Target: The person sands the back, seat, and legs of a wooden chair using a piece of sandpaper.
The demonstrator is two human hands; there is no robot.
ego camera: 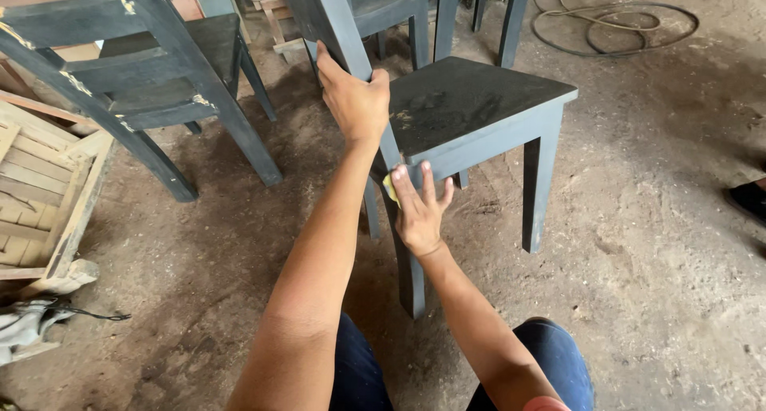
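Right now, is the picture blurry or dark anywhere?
In the head view, soft daylight, no glare; the left hand on the dark chair and the right hand pressing a yellow pad look sharp; the chair's shadow darkens the dirt floor.

Off to the left, a second dark chair [152,76], tilted, paint chipped along its edges. Just beside it, a slatted wooden crate [44,195] at the frame's edge, with grey cloth [24,327] bunched below. Up top right, a coiled hose [614,24] looped on the dusty floor [654,251]. More dark chair legs [447,12] behind.
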